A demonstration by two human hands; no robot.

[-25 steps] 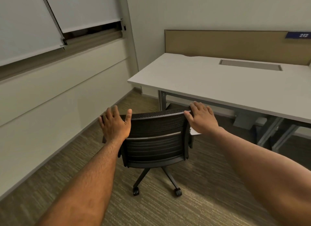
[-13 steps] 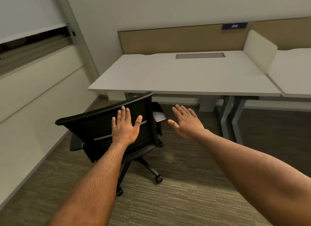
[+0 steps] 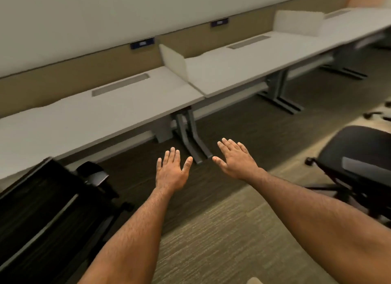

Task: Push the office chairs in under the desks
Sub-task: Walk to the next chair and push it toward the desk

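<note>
A black mesh-backed office chair (image 3: pixel 48 207) stands at the lower left, its front tucked against the left white desk (image 3: pixel 88 116). A second black office chair (image 3: pixel 357 167) stands on the carpet at the right, away from the middle desk (image 3: pixel 243 65). My left hand (image 3: pixel 172 171) and my right hand (image 3: pixel 234 159) are both held out flat over the floor between the two chairs, fingers spread, touching nothing.
White desks run in a row along a tan back panel (image 3: pixel 63 80), with white dividers (image 3: pixel 173 59) between them. Grey desk legs (image 3: pixel 190 135) stand just beyond my hands. Another chair's wheels (image 3: pixel 374 115) show at the right edge. Carpet lies underfoot.
Both hands have come off the left chair, which now sits at the desk. The view has swung to the right, bringing a second chair and more desks into sight.
</note>
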